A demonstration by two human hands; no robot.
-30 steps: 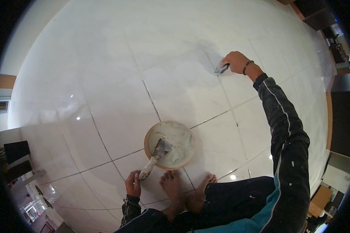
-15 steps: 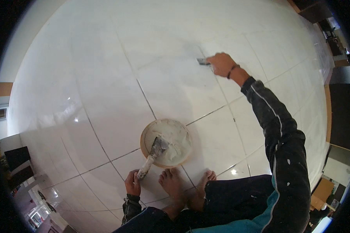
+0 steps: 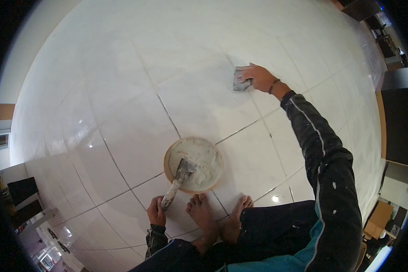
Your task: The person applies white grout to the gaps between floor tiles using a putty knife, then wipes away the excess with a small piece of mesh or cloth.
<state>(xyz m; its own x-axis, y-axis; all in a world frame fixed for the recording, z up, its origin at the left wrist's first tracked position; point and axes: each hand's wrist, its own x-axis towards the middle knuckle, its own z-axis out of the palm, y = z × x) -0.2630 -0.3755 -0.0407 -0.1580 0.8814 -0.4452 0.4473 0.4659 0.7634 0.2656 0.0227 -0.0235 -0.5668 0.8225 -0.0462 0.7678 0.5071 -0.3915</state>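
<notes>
One scraper (image 3: 240,86) is clamped in the right hand (image 3: 259,78); one putty knife (image 3: 178,180) in one bowl (image 3: 167,164) is touched by the left hand (image 3: 156,211), its grip unclear.

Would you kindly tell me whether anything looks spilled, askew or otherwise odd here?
White splotches stand out on the black right sleeve with a grey stripe, because the fabric around them is dark. The grey-bladed scraper over the round, tan-rimmed bowl has a messy, whitish-crusted handle.
</notes>
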